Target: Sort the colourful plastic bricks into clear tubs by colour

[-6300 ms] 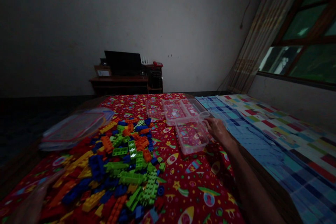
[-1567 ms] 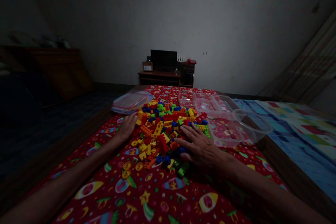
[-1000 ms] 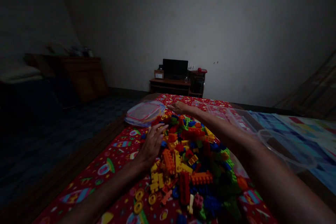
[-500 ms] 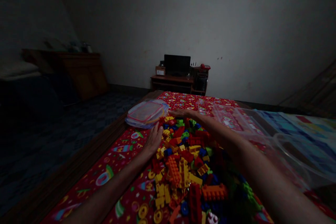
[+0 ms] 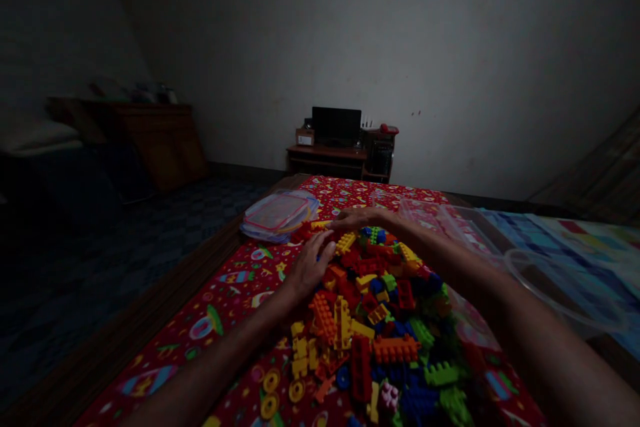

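Red cloth (image 5: 345,190) bears bricks (image 5: 379,315), left hand (image 5: 309,268) touching — distant white label (image 5: 305,140) unreadable.

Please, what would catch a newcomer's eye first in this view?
First, the multicoloured heap of toy building blocks on the red patterned cloth. Next, the left hand at the heap's left edge and the right hand at its far edge. Beyond the cloth, a black monitor stands on a desk.

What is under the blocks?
Red cloth shows around the blocks, so it likely runs beneath them. What lies under the middle of the heap is covered; the left hand and right arm hide parts of its edge.
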The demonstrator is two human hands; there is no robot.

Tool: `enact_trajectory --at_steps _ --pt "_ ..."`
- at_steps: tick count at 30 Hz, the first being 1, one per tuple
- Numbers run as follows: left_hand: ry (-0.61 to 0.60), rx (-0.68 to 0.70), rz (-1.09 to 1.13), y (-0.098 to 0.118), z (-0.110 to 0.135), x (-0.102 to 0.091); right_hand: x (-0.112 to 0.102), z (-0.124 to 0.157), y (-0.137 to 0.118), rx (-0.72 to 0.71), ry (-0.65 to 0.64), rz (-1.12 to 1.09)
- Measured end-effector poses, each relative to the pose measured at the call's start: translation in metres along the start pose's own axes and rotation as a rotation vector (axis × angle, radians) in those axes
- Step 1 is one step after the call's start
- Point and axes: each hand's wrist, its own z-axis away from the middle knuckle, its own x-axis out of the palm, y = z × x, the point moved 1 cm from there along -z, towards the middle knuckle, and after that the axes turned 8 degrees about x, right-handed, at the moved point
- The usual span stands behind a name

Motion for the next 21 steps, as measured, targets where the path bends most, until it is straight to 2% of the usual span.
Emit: enact_trajectory --at_steps 1,2,6,9,11,15,18,21 --pt "-0.026 0.051 -0.023 0.010 0.002 0.002 -0.001 -0.012 -0.001 0.031 -0.154 -0.048" --pt "-0.057 0.112 -0.044 0.020 0.004 0.004 -0.004 -0.024 -0.001 0.045 -0.219 -0.059" --pt "-0.179 0.329 -0.041 0.054 0.015 0.008 -0.020 -0.060 0.011 0.087 -0.378 -0.084" --pt "-0.157 0.361 -0.029 0.057 0.017 0.001 -0.025 -0.077 0.029 0.177 -0.455 -0.214" --pt "-0.073 0.313 -0.062 0.042 0.013 -0.009 -0.021 -0.091 0.035 0.234 -0.374 -0.240" --pt "0.100 0.084 -0.160 -0.015 0.008 -0.027 0.003 -0.106 0.024 0.257 -0.208 -0.057" --pt "0.156 -0.048 -0.225 -0.055 0.016 -0.030 0.017 -0.084 0.007 0.178 -0.121 -0.067" --pt "0.113 -0.149 -0.218 -0.077 0.024 -0.023 0.022 -0.042 -0.002 0.122 -0.070 -0.139"
